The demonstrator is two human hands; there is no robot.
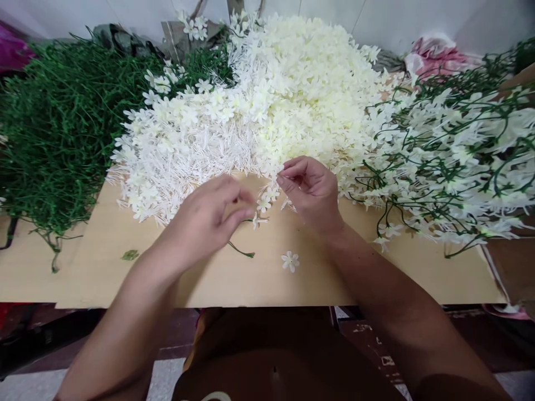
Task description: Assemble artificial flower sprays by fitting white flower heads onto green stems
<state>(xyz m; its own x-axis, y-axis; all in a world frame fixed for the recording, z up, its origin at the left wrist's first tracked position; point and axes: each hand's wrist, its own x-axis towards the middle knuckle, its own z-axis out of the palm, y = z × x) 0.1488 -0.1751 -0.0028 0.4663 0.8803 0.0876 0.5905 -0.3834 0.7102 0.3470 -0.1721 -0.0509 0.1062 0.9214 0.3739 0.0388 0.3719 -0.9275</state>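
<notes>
My right hand (312,192) is closed in a pinch, with a small white bit at its fingertips that looks like part of an artificial flower. Motion smears my left hand (213,214); its thumb and fingers curve toward each other, and what they hold, if anything, does not show. Just below it, a short green plastic stem (241,250) lies on the tabletop. Between my hands are several loose white flowers (264,203). One single white flower (290,261) rests nearer the front edge.
Behind my hands rises a large heap of cream-white artificial flowers (309,83). Green stems (62,111) are piled at the left. Stemmed white flowers (455,161) spread over the right side. A green scrap (130,255) lies on the tan board (167,289).
</notes>
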